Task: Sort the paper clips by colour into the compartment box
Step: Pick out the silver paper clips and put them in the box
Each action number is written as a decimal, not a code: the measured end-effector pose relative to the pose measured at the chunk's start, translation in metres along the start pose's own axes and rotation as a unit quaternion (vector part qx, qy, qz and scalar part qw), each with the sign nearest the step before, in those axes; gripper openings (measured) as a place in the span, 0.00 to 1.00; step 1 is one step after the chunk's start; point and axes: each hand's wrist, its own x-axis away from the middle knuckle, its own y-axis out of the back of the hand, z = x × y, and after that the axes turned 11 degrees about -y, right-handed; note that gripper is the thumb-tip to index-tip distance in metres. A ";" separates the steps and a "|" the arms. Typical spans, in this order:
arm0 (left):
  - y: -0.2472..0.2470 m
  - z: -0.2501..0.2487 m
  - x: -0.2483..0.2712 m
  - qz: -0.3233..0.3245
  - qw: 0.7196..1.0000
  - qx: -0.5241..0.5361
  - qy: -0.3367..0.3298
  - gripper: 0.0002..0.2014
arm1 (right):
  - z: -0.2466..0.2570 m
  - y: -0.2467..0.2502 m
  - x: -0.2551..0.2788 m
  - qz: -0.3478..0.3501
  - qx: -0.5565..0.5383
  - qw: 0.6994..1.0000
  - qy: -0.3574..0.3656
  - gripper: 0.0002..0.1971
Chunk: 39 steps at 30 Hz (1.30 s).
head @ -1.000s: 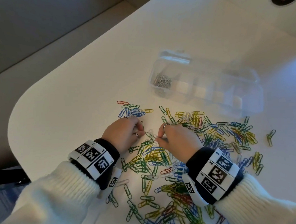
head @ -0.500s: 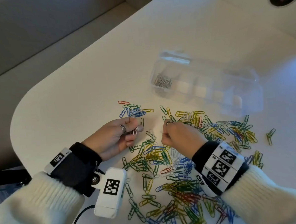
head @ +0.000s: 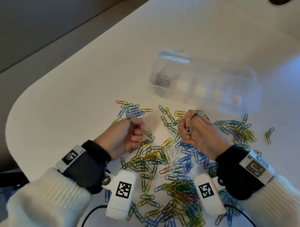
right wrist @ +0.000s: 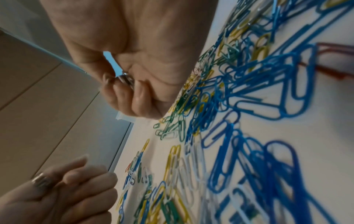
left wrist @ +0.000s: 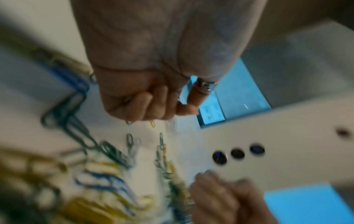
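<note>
The right hand point(head: 197, 131) pinched a small bunch of white clips point(head: 188, 126) between thumb and curled fingers, held just above the mixed pile of clips point(head: 159, 156) on the tabletop point(head: 77, 93). The left hand point(head: 127, 135) was curled into a fist beside it; whether it held clips could not be told. The clear box point(head: 214, 81) stood beyond the pile, with pale clips point(head: 162, 80) already in its leftmost compartment.

To do this step well, the bunch probably wanted a firm pinch and a carry right over that same compartment before release, since linked clips could drag strays of another colour along.

The head view alone showed the box and its filled compartment. The right wrist view showed the blue, green and yellow clips tangled together, and the left wrist view, though blurred, showed the left fingers point(left wrist: 145, 104) tightly curled
</note>
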 end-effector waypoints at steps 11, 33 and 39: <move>-0.008 0.022 -0.017 -0.020 0.787 -0.587 -0.189 0.09 | -0.001 -0.005 0.014 -0.037 0.359 0.933 0.005 0.11; 0.003 -0.002 0.010 -0.048 0.940 -0.288 -0.176 0.07 | 0.012 -0.004 -0.008 0.036 0.806 0.590 0.026 0.09; 0.006 -0.002 0.021 0.003 0.998 -0.021 -0.062 0.08 | 0.009 -0.004 -0.002 0.056 0.866 0.492 0.072 0.14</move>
